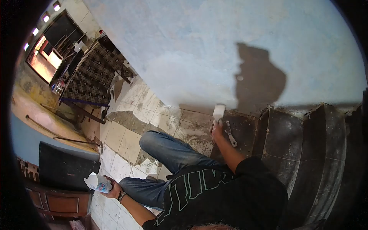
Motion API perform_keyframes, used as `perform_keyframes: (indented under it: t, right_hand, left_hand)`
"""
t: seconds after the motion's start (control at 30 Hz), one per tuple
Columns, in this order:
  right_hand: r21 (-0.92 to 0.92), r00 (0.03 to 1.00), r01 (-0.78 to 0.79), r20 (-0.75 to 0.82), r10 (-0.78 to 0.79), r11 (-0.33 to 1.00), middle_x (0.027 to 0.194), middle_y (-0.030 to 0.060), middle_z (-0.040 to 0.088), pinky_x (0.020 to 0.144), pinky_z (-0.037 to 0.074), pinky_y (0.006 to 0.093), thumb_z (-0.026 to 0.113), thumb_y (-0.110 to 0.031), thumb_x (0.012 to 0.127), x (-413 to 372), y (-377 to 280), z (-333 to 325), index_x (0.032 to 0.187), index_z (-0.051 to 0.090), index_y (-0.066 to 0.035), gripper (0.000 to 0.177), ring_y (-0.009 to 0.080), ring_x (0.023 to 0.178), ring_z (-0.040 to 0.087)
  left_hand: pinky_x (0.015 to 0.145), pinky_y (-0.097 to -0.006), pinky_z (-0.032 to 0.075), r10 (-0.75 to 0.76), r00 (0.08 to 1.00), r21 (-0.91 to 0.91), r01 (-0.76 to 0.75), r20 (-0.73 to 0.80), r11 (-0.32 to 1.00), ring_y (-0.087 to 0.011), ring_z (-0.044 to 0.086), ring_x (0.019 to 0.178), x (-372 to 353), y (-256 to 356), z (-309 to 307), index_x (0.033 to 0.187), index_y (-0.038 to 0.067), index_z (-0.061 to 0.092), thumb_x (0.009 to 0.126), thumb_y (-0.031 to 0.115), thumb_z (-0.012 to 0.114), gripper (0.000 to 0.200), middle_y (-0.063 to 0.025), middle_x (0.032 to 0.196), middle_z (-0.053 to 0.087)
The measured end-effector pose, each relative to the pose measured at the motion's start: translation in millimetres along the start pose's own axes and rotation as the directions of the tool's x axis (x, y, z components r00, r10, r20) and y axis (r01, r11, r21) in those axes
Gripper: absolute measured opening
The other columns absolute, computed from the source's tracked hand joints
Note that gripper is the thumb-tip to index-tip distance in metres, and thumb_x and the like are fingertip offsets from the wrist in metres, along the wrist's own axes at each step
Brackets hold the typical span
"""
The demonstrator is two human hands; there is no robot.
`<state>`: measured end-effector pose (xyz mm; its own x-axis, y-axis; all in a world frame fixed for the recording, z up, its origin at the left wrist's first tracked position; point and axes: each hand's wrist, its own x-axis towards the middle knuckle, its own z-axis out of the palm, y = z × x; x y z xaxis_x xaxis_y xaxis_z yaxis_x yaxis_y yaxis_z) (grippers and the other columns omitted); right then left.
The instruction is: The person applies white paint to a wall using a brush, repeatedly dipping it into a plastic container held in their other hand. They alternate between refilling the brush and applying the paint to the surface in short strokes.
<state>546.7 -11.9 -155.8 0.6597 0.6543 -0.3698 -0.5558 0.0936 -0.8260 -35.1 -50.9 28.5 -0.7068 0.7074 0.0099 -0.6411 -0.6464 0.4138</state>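
Near the foot of the pale blue wall [184, 57], my right hand [216, 128] is closed around a wide, pale scraper [219, 112]. A second scraper with a light handle [232, 138] lies on the dark step just right of that hand. At the lower left, my left hand [112, 188] is wrapped round a white plastic container [98, 183] with a printed label and a cut, open top. What is inside the container cannot be made out. A dark, irregular patch [258, 78] shows on the wall above the steps.
Dark tiled steps [283, 142] run along the wall at the right. Debris and dust lie on the tiled floor [128, 143]. A table with a patterned cloth [90, 73] stands at the upper left. Wooden furniture [63, 203] and a black panel [67, 166] are at the lower left.
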Motion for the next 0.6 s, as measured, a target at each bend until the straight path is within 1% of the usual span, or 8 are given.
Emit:
perform_keyframes:
  t: [0.07,0.13,0.23,0.27,0.37,0.47,0.57,0.6]
  right_hand:
    - [0.145,0.977,0.207,0.019,-0.212,0.967,0.066,0.0008,0.044,0.038,0.032,0.0282,0.051,-0.021,0.093,8.3,-43.8,26.2,0.09,0.044,-0.011,0.013,0.0123,0.043,0.04]
    - [0.354,0.983,0.121,0.085,-0.161,0.927,0.069,0.0003,0.044,0.04,0.034,0.0258,0.049,-0.02,0.095,-4.4,-88.1,56.0,0.096,0.043,-0.011,0.01,0.0097,0.045,0.041]
    - [0.372,0.967,0.128,0.16,-0.2,0.919,0.071,0.0001,0.045,0.039,0.032,0.0255,0.05,-0.023,0.096,-60.3,-140.3,96.3,0.091,0.041,-0.012,0.015,0.0089,0.046,0.04]
    - [0.37,0.953,0.143,0.2,-0.229,0.918,0.071,-0.0004,0.044,0.039,0.031,0.0253,0.05,-0.023,0.096,-63.1,-140.2,96.9,0.091,0.041,-0.013,0.014,0.0095,0.046,0.041]
    - [0.277,0.955,0.184,0.178,-0.239,0.943,0.073,-0.0001,0.045,0.039,0.031,0.025,0.051,-0.023,0.095,-53.9,-119.3,78.8,0.092,0.041,-0.013,0.014,0.0097,0.046,0.041]
    - [0.304,0.999,-0.025,0.028,0.018,0.952,0.067,0.0002,0.044,0.037,0.029,0.0249,0.055,-0.019,0.091,-25.9,-71.6,42.2,0.089,0.045,-0.012,0.013,0.0106,0.042,0.039]
    - [0.358,0.939,-0.314,-0.019,0.343,0.879,0.057,-0.0002,0.04,0.035,0.029,0.0255,0.057,-0.016,0.088,34.0,-23.2,-10.6,0.079,0.046,-0.009,0.016,0.0103,0.038,0.035]
    - [0.337,0.921,-0.314,-0.118,0.371,0.887,0.051,-0.0011,0.036,0.035,0.027,0.0249,0.058,-0.014,0.085,20.8,-49.4,-3.3,0.072,0.046,-0.009,0.019,0.0094,0.036,0.031]
  left_hand:
    - [0.08,-0.0446,0.05,-0.018,0.998,-0.02,0.02,0.061,1.0,-0.0401,0.055,0.101,4.8,4.3,-6.1,0.133,-0.002,0.04,0.082,0.048,0.054,0.073,-0.028,0.121,0.051]
    - [0.081,-0.0446,0.05,-0.032,0.997,-0.023,0.033,0.07,0.999,-0.0401,0.055,0.102,11.4,5.9,-13.3,0.134,-0.002,0.039,0.081,0.047,0.056,0.074,-0.0281,0.121,0.05]
    - [0.082,-0.0444,0.049,-0.048,0.996,-0.024,0.05,0.08,0.998,-0.0399,0.055,0.102,9.8,4.8,-14.0,0.135,-0.002,0.038,0.079,0.045,0.059,0.076,-0.0284,0.121,0.05]
    - [0.082,-0.0443,0.049,-0.052,0.995,-0.024,0.054,0.085,0.998,-0.0399,0.054,0.103,9.3,4.6,-11.6,0.135,-0.002,0.038,0.079,0.045,0.059,0.076,-0.0286,0.121,0.05]
    - [0.083,-0.0441,0.049,-0.077,0.994,-0.05,0.081,0.084,0.995,-0.0395,0.054,0.104,11.2,4.7,-13.6,0.135,-0.003,0.038,0.079,0.044,0.06,0.076,-0.028,0.122,0.05]
    - [0.083,-0.0439,0.049,-0.072,0.996,-0.037,0.074,0.059,0.997,-0.0394,0.054,0.106,10.1,3.5,-11.2,0.135,-0.003,0.038,0.079,0.043,0.06,0.076,-0.027,0.123,0.05]
    - [0.083,-0.0437,0.049,-0.087,0.994,-0.025,0.089,0.059,0.996,-0.0396,0.053,0.108,15.7,4.9,-16.5,0.135,-0.003,0.038,0.08,0.043,0.06,0.075,-0.0257,0.125,0.05]
    - [0.083,-0.0437,0.049,-0.095,0.994,-0.025,0.096,0.057,0.995,-0.0396,0.053,0.109,15.8,5.2,-16.1,0.135,-0.003,0.038,0.08,0.043,0.06,0.075,-0.0253,0.125,0.05]
